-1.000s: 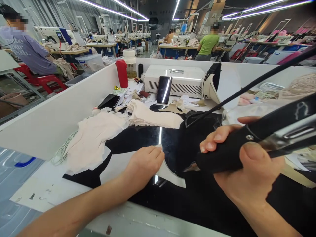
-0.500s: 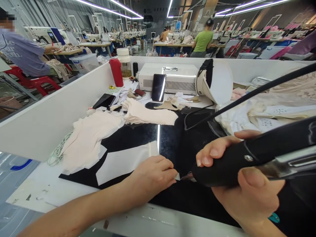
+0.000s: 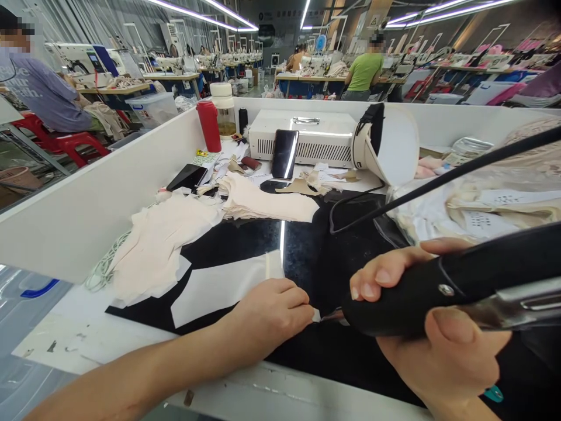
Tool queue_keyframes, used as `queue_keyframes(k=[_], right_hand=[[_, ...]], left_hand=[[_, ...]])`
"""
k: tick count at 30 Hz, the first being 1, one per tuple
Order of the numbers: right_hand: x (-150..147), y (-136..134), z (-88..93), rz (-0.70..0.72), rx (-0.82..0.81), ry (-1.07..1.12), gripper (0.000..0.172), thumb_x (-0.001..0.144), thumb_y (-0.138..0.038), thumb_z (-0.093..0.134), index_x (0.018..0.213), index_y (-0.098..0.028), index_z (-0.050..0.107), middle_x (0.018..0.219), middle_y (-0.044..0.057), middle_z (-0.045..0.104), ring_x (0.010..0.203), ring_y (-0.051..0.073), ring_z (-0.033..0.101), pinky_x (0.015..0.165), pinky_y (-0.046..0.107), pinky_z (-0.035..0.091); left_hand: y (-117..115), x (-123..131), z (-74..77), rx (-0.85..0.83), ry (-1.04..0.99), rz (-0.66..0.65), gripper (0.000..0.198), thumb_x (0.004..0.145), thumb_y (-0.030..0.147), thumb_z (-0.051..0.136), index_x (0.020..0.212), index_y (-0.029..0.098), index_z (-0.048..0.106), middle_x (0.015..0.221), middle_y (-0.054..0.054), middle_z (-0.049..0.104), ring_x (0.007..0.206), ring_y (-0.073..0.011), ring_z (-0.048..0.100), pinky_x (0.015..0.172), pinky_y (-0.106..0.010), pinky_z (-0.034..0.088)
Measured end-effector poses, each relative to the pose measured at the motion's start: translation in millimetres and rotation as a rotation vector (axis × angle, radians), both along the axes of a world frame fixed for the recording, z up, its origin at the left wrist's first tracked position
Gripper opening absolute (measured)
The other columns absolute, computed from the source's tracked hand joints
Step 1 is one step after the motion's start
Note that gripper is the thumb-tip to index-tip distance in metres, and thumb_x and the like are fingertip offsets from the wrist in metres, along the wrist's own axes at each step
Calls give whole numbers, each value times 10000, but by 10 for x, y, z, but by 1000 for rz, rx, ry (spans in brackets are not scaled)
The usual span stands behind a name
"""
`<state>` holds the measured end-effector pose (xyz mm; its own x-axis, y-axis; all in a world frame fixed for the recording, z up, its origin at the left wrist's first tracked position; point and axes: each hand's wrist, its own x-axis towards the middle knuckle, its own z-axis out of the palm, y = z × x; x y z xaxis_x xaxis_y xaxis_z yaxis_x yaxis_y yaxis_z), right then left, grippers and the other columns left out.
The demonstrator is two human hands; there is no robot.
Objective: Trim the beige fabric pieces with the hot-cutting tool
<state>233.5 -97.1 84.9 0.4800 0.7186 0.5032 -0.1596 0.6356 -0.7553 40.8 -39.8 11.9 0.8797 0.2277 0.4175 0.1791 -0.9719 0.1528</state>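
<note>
My left hand (image 3: 274,316) rests low over the black work mat (image 3: 302,257), fingers curled and pressed together. A white fabric piece (image 3: 219,286) with a pale band near its far end lies flat beneath and beside it. A small white end (image 3: 316,316) pokes out from those fingertips. My right hand (image 3: 456,345) is wrapped round a black hand-held tool (image 3: 398,298) with a screw and a long metal part on its side. The tool's thin end lies close to the white end; whether they touch, I cannot tell.
Peach fabric pieces (image 3: 158,240) lie left, with a peach stack (image 3: 267,199) behind. At the back stand a phone (image 3: 284,155), a white vented box (image 3: 307,126), a red bottle (image 3: 209,126) and a lamp shade (image 3: 390,143). A black cable (image 3: 464,166) crosses above bagged pieces (image 3: 486,204).
The view has shifted slightly. Both hands keep nearly the same pose, the left fingers still on the white fabric and the right hand still round the black tool.
</note>
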Motion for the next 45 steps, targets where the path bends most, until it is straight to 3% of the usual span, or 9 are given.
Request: queue_keyframes(k=[7,14,24,34,45], right_hand=[[23,94,53,-49,6,15,487,763,-471,1101,1103,-290,803,737,-51,754,519,190,682,470,339,613],[21,98,-5,-18,-1,9,465,798,-445,1086,1127,-284,799,768,-44,756,555,186,688,499,332,615],[-5,39,50,4,26,25,421,826,-420,1076,1119,-277,810,743,-44,750,536,191,682,487,354,619],[-18,-28,15,13,-27,-44,404,887,-435,1043,1152,-297,772,773,-44,752,566,191,701,533,349,645],[56,-88,-46,0,-13,-81,426,906,-452,1029,1191,-289,758,815,-32,745,622,189,702,642,385,689]], left_hand=[[5,4,-15,11,-14,-32,306,1193,27,527,992,166,711,943,-34,731,858,-178,671,876,-322,616],[-1,-25,29,25,30,-37,257,1162,14,549,1024,163,706,969,-45,726,880,-192,666,873,-330,620],[1,-39,22,5,31,-50,211,1152,4,577,1086,130,732,1011,-60,750,919,-203,697,917,-344,621],[10,-11,-56,-26,-26,-21,265,1231,108,563,1041,163,739,978,-33,746,875,-184,680,848,-332,605],[3,-191,116,-60,135,-3,222,1138,28,635,1002,193,695,1029,-48,739,936,-195,691,906,-318,599]])
